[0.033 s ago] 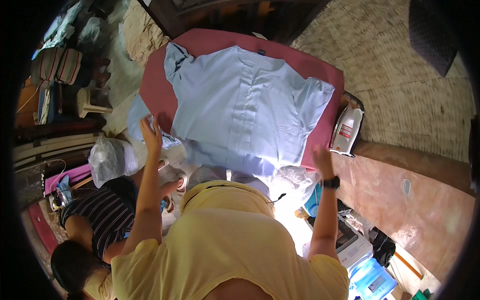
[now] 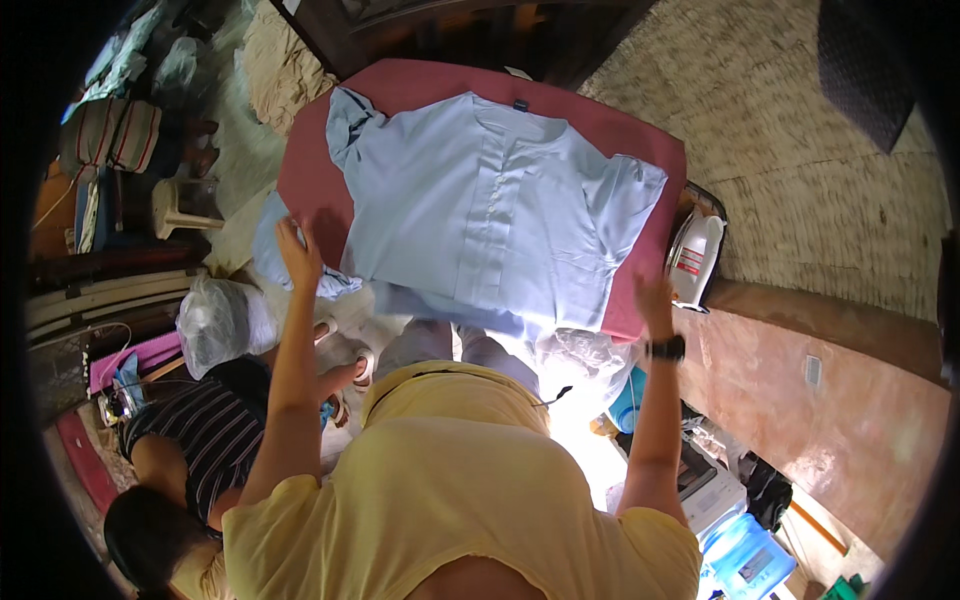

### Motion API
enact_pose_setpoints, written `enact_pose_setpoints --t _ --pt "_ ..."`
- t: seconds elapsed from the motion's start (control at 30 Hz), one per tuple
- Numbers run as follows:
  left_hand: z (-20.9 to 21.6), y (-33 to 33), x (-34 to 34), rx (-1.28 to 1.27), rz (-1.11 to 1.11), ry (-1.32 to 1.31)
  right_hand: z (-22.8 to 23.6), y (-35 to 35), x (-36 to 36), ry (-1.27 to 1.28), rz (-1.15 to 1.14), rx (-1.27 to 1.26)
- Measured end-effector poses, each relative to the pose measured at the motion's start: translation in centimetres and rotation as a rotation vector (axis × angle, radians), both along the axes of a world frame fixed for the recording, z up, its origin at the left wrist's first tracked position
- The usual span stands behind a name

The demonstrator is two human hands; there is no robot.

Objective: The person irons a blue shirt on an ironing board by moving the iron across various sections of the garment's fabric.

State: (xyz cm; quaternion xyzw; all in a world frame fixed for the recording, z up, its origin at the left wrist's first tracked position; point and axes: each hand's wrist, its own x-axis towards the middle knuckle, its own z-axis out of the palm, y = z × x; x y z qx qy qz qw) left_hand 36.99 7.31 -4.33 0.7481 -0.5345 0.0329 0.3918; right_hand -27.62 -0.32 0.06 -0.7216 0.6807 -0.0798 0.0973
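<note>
A light blue short-sleeved shirt (image 2: 420, 210) lies face up on a dark red padded board (image 2: 420, 85), its collar at the far side and its button placket down the middle. Its lower hem hangs over the near edge. My left hand (image 2: 299, 256) is beside the board's left edge, fingers apart, with nothing in it. Close to the right near corner of the board is my right hand (image 2: 655, 303), smeared by motion, so its fingers cannot be read. A white clothes iron (image 2: 695, 258) rests on a stand at the board's right.
More light blue cloth (image 2: 272, 240) hangs off the left side. A person in a striped top (image 2: 200, 435) is at the lower left, near a stuffed clear plastic bag (image 2: 213, 325). A low stool (image 2: 185, 207) stands farther left. At lower right is a blue water jug (image 2: 745, 555).
Both hands have shifted slightly away from my body. The shirt's hanging lower hem has drawn up a little, showing more of my legs; the rest of the shirt lies as before.
</note>
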Motion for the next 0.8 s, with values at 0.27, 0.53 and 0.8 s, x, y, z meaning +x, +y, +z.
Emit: enact_pose_setpoints --t 0.27,0.53,0.8 --pt "-3.8 -20.5 1.9 0.094 0.097 0.057 -3.0 -16.6 5.4 0.076 -0.360 -0.182" --pt "-3.7 -19.8 9.1 -0.098 0.217 0.404 -1.1 -18.0 -0.4 0.154 -0.485 -0.325" --pt "2.1 -22.7 4.2 -0.126 -0.080 -0.098 -1.5 -18.7 6.4 0.340 -0.099 -0.632"
